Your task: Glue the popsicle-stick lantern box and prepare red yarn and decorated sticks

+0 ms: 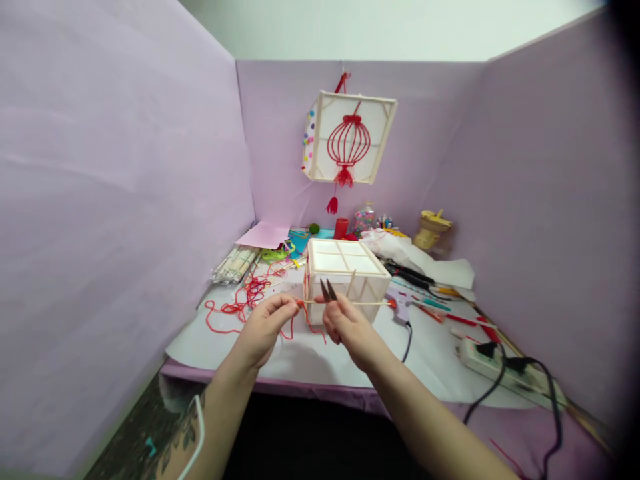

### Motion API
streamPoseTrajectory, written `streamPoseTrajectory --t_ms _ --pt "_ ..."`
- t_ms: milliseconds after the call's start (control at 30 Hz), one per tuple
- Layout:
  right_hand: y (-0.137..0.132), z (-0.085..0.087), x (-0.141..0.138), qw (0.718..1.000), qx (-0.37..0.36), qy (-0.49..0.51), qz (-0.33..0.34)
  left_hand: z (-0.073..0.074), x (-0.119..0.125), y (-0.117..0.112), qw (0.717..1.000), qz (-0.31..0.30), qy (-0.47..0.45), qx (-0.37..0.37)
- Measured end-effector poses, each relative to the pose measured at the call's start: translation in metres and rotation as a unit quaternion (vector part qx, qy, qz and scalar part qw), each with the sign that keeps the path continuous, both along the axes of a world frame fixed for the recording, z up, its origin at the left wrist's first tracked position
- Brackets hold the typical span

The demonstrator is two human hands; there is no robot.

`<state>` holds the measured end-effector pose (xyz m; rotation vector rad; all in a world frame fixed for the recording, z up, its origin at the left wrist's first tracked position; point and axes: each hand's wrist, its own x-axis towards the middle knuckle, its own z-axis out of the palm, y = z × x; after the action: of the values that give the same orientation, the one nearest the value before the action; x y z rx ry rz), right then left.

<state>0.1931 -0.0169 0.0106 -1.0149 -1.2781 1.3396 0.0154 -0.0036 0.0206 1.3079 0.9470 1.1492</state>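
Pinching a thin wooden stick (345, 303) level before the box frame (345, 277), left hand (265, 327) closed on its yarn-wrapped end, right hand (345, 323) steadying small scissors (327, 290) (blades parted) for trimming.

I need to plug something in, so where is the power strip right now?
In the head view, the white power strip lies at the right of the table, right of the right hand, with black cables plugged into it.
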Motion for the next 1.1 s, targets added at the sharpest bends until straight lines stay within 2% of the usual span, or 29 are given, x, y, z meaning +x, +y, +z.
streamPoseTrajectory --t_ms 100,267,400,500,633,833,1000,1067,1100 --pt "-0.008 -0.004 0.002 0.999 0.011 0.014 -0.03 -0.003 0.004 0.0 1.0 0.008 0.01 -0.006" --pt "-0.013 -0.002 -0.004 0.995 0.068 -0.062 -0.032 0.007 0.007 -0.007 0.988 -0.069 0.128 0.045" --pt "-0.012 -0.003 -0.008 0.993 0.085 -0.076 -0.035 0.01 0.009 -0.01 0.977 -0.079 0.184 0.079" --pt "-0.01 -0.005 -0.003 0.993 0.081 -0.074 -0.044 0.006 0.008 -0.012 0.976 -0.098 0.185 0.052" --pt "-0.007 -0.005 0.009 0.989 0.073 -0.07 -0.111 0.002 0.008 -0.014 0.976 -0.142 0.167 -0.001" --pt "-0.009 -0.01 0.041 0.967 0.068 -0.095 -0.225 0.004 0.0 -0.011 0.969 -0.097 0.226 0.029" --pt "-0.019 -0.026 0.068 0.928 0.065 -0.155 -0.331 0.007 -0.006 -0.008 0.952 -0.08 0.288 0.064" --pt "-0.024 -0.027 0.065 0.927 0.068 -0.17 -0.328 0.008 -0.002 -0.008 0.947 -0.087 0.297 0.084" --pt "-0.027 -0.025 0.059 0.935 0.069 -0.171 -0.303 0.009 0.002 -0.009 0.946 -0.09 0.297 0.092"
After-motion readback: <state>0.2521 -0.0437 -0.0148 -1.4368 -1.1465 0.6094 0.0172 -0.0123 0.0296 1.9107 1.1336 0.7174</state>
